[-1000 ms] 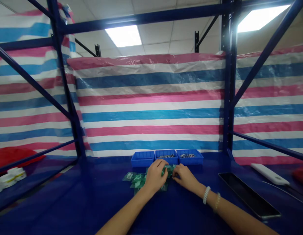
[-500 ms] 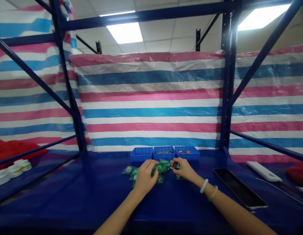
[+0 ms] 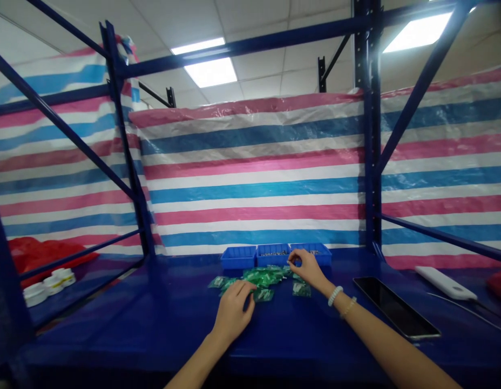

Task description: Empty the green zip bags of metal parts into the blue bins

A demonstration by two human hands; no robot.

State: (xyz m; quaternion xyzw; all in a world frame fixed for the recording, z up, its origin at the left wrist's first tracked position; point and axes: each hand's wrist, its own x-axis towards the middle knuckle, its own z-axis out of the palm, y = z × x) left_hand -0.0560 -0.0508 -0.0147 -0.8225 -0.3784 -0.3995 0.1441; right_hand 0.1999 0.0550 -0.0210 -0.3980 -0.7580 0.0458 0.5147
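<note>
Pinched right hand (contents unclear), half-open, seemingly empty left hand before partly hidden green packets

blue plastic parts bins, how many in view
3. Side by side beyond the green packets: a left bin, a middle bin and a right bin, partly hidden by the right hand. No others show.

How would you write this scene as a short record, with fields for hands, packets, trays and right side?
Left hand: at the near edge of the green packets
Right hand: overlaps the right tray in view; any held thing unclear
Packets: loose pile on blue table
Trays: three, blue, in a row; middle tray and right tray hold small parts
Right side: black-screened device, white device
</note>
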